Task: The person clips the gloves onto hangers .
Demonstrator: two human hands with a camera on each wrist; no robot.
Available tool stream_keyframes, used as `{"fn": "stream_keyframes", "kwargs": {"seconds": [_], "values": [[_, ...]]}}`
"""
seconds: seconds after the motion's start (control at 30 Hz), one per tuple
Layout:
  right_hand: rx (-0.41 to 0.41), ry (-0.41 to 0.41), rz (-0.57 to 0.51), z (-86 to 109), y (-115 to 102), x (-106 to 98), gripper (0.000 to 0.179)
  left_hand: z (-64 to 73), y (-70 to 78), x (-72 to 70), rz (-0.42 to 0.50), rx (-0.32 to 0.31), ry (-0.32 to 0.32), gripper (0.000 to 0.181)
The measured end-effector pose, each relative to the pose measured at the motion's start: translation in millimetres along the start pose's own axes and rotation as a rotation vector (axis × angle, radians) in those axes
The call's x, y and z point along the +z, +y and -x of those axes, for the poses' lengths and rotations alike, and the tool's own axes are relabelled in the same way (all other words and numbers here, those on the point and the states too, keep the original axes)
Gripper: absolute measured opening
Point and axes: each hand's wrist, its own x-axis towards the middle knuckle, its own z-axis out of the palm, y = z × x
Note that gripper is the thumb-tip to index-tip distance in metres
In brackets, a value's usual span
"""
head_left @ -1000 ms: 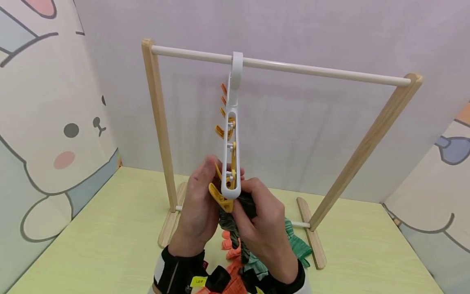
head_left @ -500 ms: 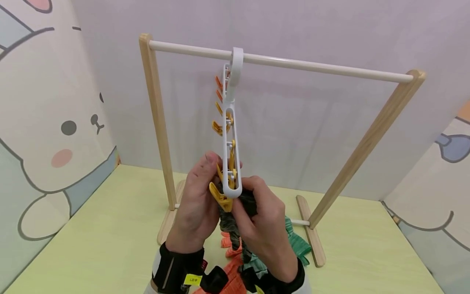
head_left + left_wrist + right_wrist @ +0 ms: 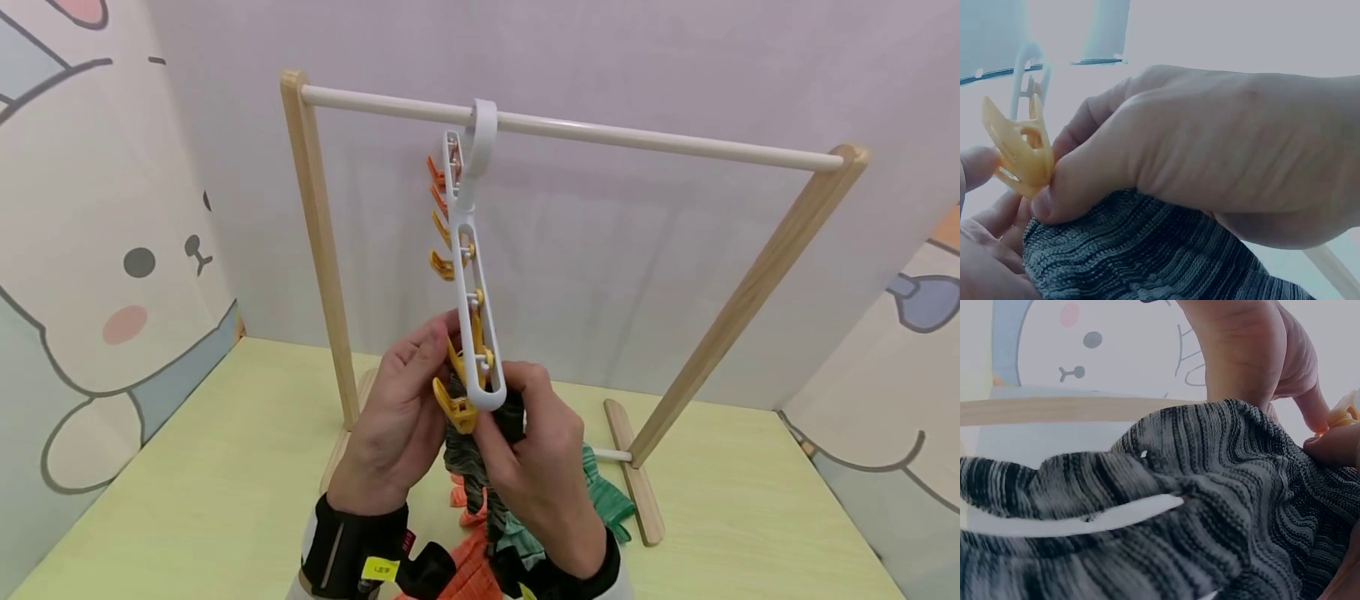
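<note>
A dark grey striped knit piece (image 3: 1210,456) with long strips hangs below a white clip hanger (image 3: 471,292). My right hand (image 3: 536,450) grips its upper edge under the front yellow clip (image 3: 455,408), thumb tip right at the clip's lower end in the left wrist view. On the other side, my left hand (image 3: 397,417) has its thumb and fingers at the rear yellow clip (image 3: 456,358), pinching it. The knit piece's top edge is partly hidden behind the clips and fingers.
The hanger's hook goes over the white bar (image 3: 637,140) of a wooden rack (image 3: 735,333). Orange and yellow clips (image 3: 441,187) line its far half. On the pale yellow table (image 3: 210,467) lie a coral knit piece (image 3: 474,571) and a green one (image 3: 609,504).
The hanger has turned a little: its near end has swung right and its far end left. My left hand has shifted slightly left, while my right hand keeps its hold on the knit piece.
</note>
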Motion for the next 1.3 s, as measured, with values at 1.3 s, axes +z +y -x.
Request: {"fn": "stream_keyframes", "kwargs": {"seconds": [1.3], "values": [[-0.090,0.126,0.090,-5.4,-11.8,1.7,0.009,-5.1,-4.3,5.0,0.043,0.021,0.082,0.016]]}}
